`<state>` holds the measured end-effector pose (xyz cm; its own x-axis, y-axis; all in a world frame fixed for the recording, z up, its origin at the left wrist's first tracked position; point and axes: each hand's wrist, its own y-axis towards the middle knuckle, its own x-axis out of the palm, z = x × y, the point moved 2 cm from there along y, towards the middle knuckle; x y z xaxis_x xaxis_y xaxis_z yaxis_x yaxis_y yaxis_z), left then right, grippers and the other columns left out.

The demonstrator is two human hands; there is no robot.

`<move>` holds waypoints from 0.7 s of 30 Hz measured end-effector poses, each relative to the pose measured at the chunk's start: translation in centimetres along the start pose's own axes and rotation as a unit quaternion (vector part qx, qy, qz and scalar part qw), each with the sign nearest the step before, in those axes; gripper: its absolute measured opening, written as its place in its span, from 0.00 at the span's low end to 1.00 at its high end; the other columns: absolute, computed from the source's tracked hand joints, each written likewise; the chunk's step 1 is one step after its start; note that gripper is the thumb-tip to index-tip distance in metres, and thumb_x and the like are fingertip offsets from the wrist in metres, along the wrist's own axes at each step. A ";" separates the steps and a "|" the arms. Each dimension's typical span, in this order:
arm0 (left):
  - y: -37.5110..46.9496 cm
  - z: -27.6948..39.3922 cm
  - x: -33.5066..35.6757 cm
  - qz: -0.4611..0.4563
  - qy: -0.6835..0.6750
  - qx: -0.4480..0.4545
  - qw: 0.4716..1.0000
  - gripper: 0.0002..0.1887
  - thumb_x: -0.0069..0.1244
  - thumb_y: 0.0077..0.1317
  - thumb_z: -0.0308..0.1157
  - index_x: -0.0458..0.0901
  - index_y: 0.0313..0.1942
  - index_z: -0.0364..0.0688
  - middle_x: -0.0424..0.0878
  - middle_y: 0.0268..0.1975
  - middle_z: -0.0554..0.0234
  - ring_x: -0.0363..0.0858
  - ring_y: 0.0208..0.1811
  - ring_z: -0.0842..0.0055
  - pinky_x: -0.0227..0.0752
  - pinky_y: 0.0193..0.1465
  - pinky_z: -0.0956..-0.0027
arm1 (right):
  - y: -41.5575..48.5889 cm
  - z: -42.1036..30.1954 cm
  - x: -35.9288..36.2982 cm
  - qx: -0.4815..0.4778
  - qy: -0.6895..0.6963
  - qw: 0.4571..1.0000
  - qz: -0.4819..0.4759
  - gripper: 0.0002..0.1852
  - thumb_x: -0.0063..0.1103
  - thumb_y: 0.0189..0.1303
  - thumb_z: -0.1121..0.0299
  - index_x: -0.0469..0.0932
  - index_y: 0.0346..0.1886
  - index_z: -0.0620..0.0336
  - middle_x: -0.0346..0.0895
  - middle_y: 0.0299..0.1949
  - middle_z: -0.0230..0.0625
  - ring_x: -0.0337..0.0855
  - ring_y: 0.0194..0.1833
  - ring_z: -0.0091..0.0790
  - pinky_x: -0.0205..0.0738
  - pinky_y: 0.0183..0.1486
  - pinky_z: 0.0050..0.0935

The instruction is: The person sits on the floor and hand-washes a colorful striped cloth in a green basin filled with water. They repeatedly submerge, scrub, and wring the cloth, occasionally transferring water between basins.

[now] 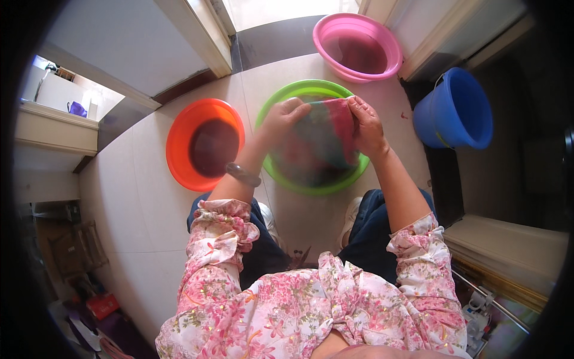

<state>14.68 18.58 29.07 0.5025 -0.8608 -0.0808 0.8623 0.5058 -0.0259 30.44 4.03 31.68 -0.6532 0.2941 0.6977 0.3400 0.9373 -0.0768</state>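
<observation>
Both my hands hold a wet red and green cloth (343,123) stretched out over a lime green basin (316,188) on the floor. My left hand (284,119), a little blurred, pinches the cloth's upper left edge between thumb and fingers. At the cloth's upper right corner my right hand (367,125) grips it in the same way. The cloth hides much of the basin's inside, where dark liquid shows near the front. A dark bangle (243,175) is around my left wrist.
An orange basin (175,155) with dark liquid stands left of the green one. Behind it to the right is a pink basin (394,49) holding reddish liquid. A blue bucket (428,116) stands at the right by a dark doorway. A red box (102,306) lies at lower left.
</observation>
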 end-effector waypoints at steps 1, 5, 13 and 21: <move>0.1 0.1 0.1 0.016 -0.026 -0.030 0.999 0.11 0.46 0.69 0.39 0.76 0.36 0.42 0.75 0.27 0.77 0.71 0.26 0.91 0.68 0.28 0.82 | 0.3 0.2 -0.4 0.009 -0.022 0.999 0.049 0.11 0.41 0.70 0.67 0.72 0.46 0.63 0.79 0.39 0.36 0.80 0.37 0.26 0.76 0.41 0.25; 0.5 2.2 3.3 0.146 -0.142 0.016 0.979 0.10 0.49 0.68 0.39 0.77 0.33 0.42 0.73 0.24 0.75 0.68 0.23 0.89 0.66 0.27 0.80 | 1.7 0.8 -1.7 -0.020 -0.134 0.978 0.157 0.11 0.42 0.70 0.66 0.73 0.46 0.63 0.78 0.38 0.36 0.79 0.37 0.25 0.75 0.42 0.24; 0.7 5.6 8.2 0.281 0.268 0.135 0.912 0.17 0.48 0.64 0.42 0.79 0.26 0.37 0.79 0.26 0.40 0.80 0.31 0.49 0.71 0.34 0.54 | 0.9 5.0 1.9 0.027 -0.232 0.943 0.238 0.17 0.42 0.70 0.61 0.76 0.48 0.64 0.76 0.41 0.34 0.74 0.40 0.27 0.69 0.46 0.23; 0.2 5.6 10.1 0.252 0.241 0.164 0.923 0.12 0.46 0.66 0.38 0.77 0.33 0.38 0.79 0.29 0.41 0.79 0.31 0.48 0.71 0.34 0.51 | 1.7 6.1 -0.3 0.040 0.068 0.985 0.152 0.19 0.47 0.68 0.54 0.77 0.43 0.62 0.77 0.35 0.35 0.76 0.34 0.29 0.72 0.39 0.30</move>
<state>20.32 9.64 33.82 0.8269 -0.3558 -0.4355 0.5389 0.7226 0.4329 27.12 6.69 26.97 -0.4310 0.5409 0.7223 0.4478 0.8231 -0.3492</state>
